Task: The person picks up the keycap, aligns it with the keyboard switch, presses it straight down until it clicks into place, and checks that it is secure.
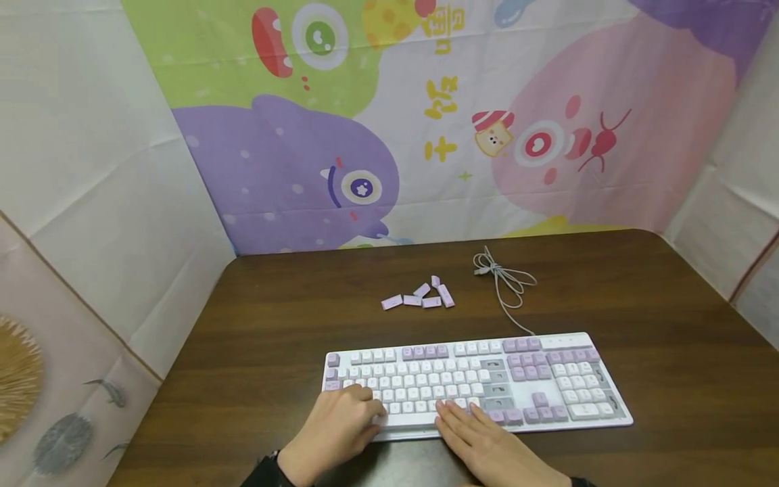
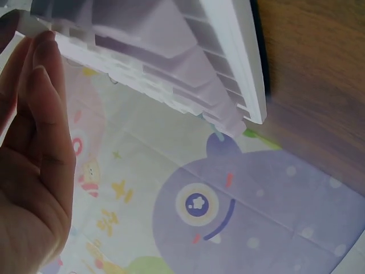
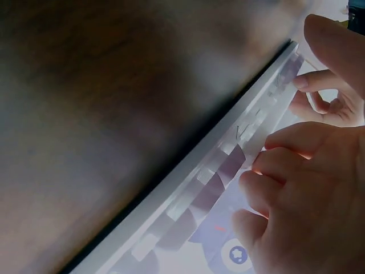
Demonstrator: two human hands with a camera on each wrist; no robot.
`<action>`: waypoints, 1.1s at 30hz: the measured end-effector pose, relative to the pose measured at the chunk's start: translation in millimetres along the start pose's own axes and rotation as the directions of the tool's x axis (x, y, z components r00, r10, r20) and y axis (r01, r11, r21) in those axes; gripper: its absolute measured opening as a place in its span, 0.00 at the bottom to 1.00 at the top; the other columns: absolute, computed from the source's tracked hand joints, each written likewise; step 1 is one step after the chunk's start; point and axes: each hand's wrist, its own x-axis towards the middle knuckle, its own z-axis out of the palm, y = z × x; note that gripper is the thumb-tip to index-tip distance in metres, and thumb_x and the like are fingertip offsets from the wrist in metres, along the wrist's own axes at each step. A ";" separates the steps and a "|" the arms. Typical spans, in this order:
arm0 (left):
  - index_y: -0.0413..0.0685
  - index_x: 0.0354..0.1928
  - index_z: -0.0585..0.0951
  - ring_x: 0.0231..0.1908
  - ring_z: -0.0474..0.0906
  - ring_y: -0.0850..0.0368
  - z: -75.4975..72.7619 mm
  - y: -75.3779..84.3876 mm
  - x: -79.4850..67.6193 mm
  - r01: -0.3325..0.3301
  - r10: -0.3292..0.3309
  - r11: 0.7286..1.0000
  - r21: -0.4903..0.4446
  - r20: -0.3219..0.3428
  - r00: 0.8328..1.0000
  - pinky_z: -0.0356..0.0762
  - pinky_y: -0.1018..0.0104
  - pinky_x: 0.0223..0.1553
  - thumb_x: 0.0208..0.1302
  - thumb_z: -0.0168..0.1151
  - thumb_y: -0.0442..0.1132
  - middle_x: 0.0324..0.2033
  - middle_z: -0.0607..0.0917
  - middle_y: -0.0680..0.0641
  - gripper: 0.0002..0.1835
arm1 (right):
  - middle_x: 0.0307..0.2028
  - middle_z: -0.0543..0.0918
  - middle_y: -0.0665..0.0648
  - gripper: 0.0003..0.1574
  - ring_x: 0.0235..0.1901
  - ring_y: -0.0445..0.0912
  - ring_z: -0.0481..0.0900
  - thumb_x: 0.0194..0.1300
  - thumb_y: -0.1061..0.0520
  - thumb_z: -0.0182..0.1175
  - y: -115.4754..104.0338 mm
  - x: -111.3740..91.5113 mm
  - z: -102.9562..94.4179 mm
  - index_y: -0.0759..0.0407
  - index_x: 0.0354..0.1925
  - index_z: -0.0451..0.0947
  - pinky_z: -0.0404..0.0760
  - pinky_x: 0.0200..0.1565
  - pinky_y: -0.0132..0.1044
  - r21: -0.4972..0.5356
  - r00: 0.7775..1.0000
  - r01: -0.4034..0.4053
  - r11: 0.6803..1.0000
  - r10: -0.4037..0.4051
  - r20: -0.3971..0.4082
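A white and lilac keyboard (image 1: 529, 391) lies near the front of the table. My left hand (image 1: 339, 421) is at its lower left, thumb and fingers curled about the left end of the long white space bar (image 1: 409, 420). In the left wrist view, a pale edge shows between the thumb and fingers of the left hand (image 2: 37, 154). My right hand (image 1: 483, 443) lies with fingers extended, the tips on the bottom key row right of the space bar; its palm hides the front edge there. Several gaps on the keyboard show bare grey plate without keycaps.
Several loose lilac keycaps (image 1: 392, 302) lie behind the keyboard. A bundled white cable (image 1: 514, 281) runs to its back edge. The brown table (image 1: 274, 318) ends at a cartoon cloth (image 1: 438, 196), with pale panels at either side.
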 end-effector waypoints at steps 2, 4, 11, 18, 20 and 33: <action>0.60 0.21 0.81 0.23 0.75 0.65 0.8 1.9 0.5 -0.004 0.005 1.000 0.017 -0.014 1.000 0.66 0.71 0.18 0.35 0.73 0.45 0.19 0.78 0.61 0.09 | 0.56 0.77 0.61 0.50 0.55 0.51 0.77 0.57 0.23 0.41 0.7 -0.4 0.7 0.61 0.55 0.73 0.19 0.68 0.34 -0.034 1.000 0.003 0.999 -0.003 -0.011; 0.60 0.18 0.79 0.22 0.74 0.64 1.5 3.6 1.4 -0.013 0.014 0.999 0.038 -0.020 1.000 0.64 0.71 0.17 0.34 0.73 0.45 0.18 0.76 0.61 0.09 | 0.56 0.77 0.61 0.50 0.55 0.51 0.77 0.57 0.23 0.40 1.3 -0.7 0.7 0.61 0.55 0.73 0.19 0.68 0.34 -0.040 1.000 0.000 0.999 0.000 -0.009; 0.61 0.12 0.75 0.20 0.70 0.63 0.4 4.9 4.0 -0.038 0.038 0.998 0.053 0.002 0.999 0.57 0.72 0.15 0.36 0.72 0.45 0.14 0.71 0.59 0.12 | 0.56 0.78 0.61 0.50 0.55 0.51 0.77 0.58 0.23 0.41 0.2 -0.3 -0.8 0.61 0.54 0.74 0.16 0.66 0.32 -0.011 1.000 -0.010 1.000 0.011 0.028; 0.61 0.11 0.77 0.21 0.67 0.63 -0.5 0.8 5.9 -0.063 0.063 0.998 0.025 0.019 0.998 0.54 0.74 0.16 0.36 0.72 0.44 0.14 0.70 0.59 0.11 | 0.56 0.78 0.60 0.48 0.56 0.50 0.76 0.60 0.24 0.40 0.4 0.5 -0.8 0.62 0.54 0.74 0.15 0.66 0.32 -0.015 0.999 -0.005 1.000 0.006 0.047; 0.61 0.12 0.77 0.21 0.67 0.63 0.0 0.4 6.4 -0.068 0.068 0.997 0.023 0.024 0.997 0.54 0.74 0.16 0.37 0.72 0.44 0.14 0.70 0.59 0.10 | 0.56 0.78 0.60 0.48 0.56 0.49 0.76 0.59 0.24 0.40 0.9 0.8 -0.9 0.61 0.54 0.74 0.15 0.66 0.33 -0.024 0.999 -0.007 1.000 0.008 0.047; 0.61 0.11 0.76 0.20 0.66 0.63 -1.9 0.6 8.9 -0.083 0.082 0.995 0.052 0.028 0.996 0.52 0.73 0.15 0.39 0.71 0.44 0.13 0.70 0.59 0.11 | 0.55 0.79 0.59 0.46 0.54 0.49 0.78 0.59 0.25 0.43 1.1 3.5 -1.2 0.61 0.53 0.75 0.16 0.66 0.31 -0.026 1.000 -0.002 1.000 0.002 0.028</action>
